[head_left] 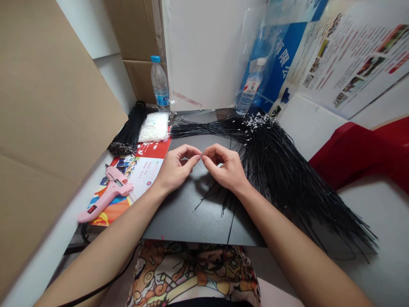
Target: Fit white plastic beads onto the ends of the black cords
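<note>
My left hand and my right hand meet fingertip to fingertip over a black board. Each is closed in a pinch, and a tiny pale piece shows between the tips. Thin black cords run down from under my right hand toward the board's near edge. A large fan of the same black cords, some with small white tips, lies just right of my right hand.
A pink glue gun lies on a colourful leaflet at the left. Behind it are a black cord bundle, a bag of white bits and two water bottles. Cardboard walls the left; a red chair stands right.
</note>
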{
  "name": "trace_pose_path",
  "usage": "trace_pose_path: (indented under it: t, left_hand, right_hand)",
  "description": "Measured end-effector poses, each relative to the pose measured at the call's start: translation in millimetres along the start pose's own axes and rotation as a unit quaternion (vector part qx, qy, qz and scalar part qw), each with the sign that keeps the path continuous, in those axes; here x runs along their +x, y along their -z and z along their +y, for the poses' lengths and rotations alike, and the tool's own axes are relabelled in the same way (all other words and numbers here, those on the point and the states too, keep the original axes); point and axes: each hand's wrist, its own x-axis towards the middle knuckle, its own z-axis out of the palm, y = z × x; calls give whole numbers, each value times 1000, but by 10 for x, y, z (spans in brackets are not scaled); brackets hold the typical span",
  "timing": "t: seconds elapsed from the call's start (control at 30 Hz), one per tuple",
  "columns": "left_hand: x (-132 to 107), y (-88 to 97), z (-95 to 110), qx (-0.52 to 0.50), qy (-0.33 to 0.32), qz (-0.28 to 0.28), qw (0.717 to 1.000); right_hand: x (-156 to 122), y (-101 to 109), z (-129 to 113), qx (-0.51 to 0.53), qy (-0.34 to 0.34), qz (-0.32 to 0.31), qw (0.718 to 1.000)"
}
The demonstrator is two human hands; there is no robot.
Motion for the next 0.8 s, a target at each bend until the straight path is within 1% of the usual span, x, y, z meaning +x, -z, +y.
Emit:
trace_pose_path:
  t: [0.37, 0.53, 0.7, 0.8]
  left_hand:
    - [-1, 8, -21, 8, 3, -4, 1000]
    - [-4, 3, -28, 16, -2, -3, 1000]
    - [-18, -9, 7, 41, -7, 15, 999]
    - [-22, -20, 27, 39, -6, 21, 999]
  right_hand:
    - [18, 0, -4, -7, -25, 5, 1000]
    - [18, 7, -9, -16, -25, 10, 1000]
    - [10, -6, 3, -34, -2, 7, 999]
    - [8, -9, 5, -44, 17, 14, 999]
